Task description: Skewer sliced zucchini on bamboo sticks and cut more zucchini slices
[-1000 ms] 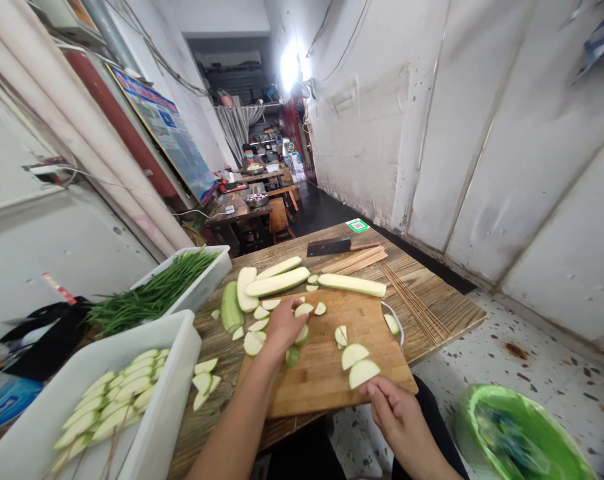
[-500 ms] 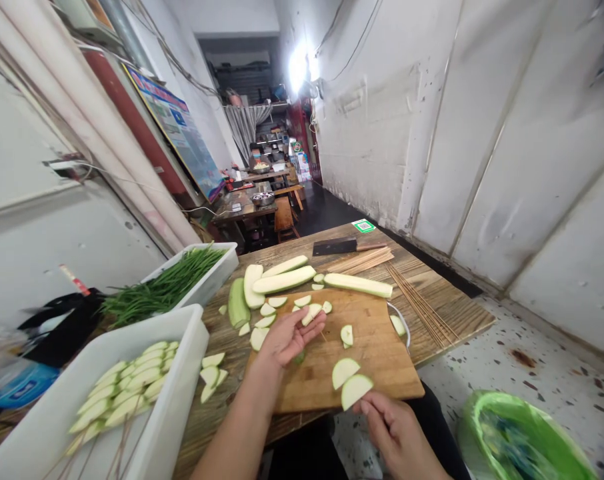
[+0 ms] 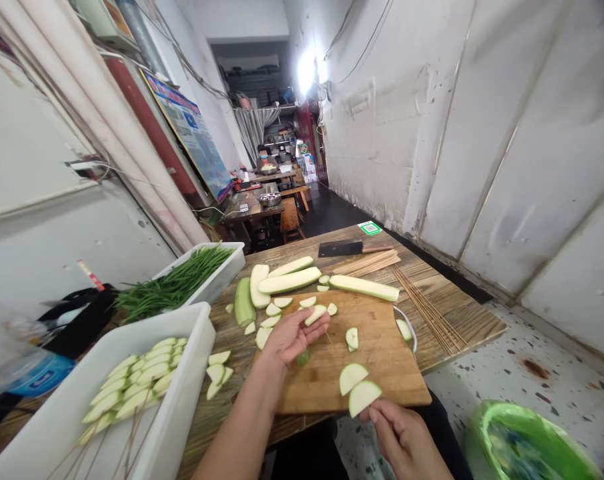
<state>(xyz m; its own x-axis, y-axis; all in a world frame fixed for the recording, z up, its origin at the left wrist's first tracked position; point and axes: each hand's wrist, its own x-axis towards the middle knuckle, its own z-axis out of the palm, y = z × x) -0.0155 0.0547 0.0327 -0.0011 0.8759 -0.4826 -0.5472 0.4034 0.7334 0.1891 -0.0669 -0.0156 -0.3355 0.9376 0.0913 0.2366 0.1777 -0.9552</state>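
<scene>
A wooden cutting board (image 3: 382, 360) lies on the table in front of me, with pale green squash slices scattered on it. My left hand (image 3: 292, 339) rests palm up over the board's left part and holds one squash slice (image 3: 315, 313) at its fingertips. My right hand (image 3: 402, 437) is at the board's near edge, its fingers pinched at the nearer of two half-round slices (image 3: 362, 397). The second slice (image 3: 352, 377) lies just beyond it. A thin stick tip shows near my left hand.
A white tray (image 3: 192, 373) at the left holds skewered slices; a second tray (image 3: 222, 277) holds green chives. Long squash halves (image 3: 287, 280), a cleaver (image 3: 347, 248) and loose bamboo skewers (image 3: 427, 310) lie behind the board. A green-lined bin (image 3: 532, 447) stands on the floor at the right.
My left hand lifted a slice off the board and turned palm up. My right hand drew the two half-round slices back to the board's near edge.
</scene>
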